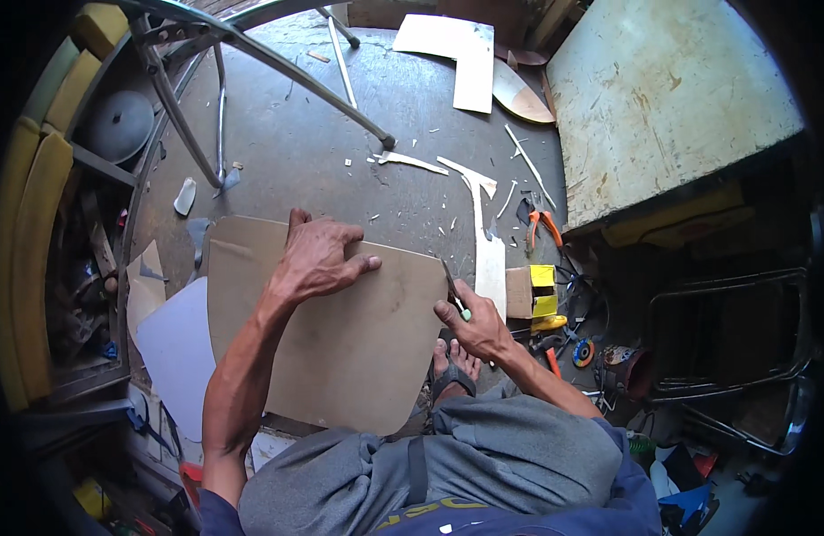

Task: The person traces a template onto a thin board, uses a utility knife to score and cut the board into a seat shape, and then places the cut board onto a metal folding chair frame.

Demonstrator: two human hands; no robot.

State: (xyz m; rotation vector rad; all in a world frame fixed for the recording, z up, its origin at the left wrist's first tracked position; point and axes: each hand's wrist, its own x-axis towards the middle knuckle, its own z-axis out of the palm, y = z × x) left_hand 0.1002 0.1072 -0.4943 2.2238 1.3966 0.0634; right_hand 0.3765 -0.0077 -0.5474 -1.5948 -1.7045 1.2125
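A tan sheet of thin board [340, 357] with rounded corners leans toward my lap, its far edge raised off the floor. My left hand [318, 259] grips that far edge, the thumb lying on the face and some fingertips hidden behind it. In my right hand [481, 329] is a knife [451, 280] with a dark blade; a bit of green shows at its handle. The blade meets the board's right edge near the far right corner. Below the right hand is my sandalled foot [454, 371].
Metal chair legs [305, 85] stand at the far left. Pale offcuts [490, 268] litter the floor. Orange-handled pliers [546, 225] and a yellow-and-brown box [542, 290] lie at right, below a large worn panel [671, 89]. A pale sheet [181, 357] lies at left.
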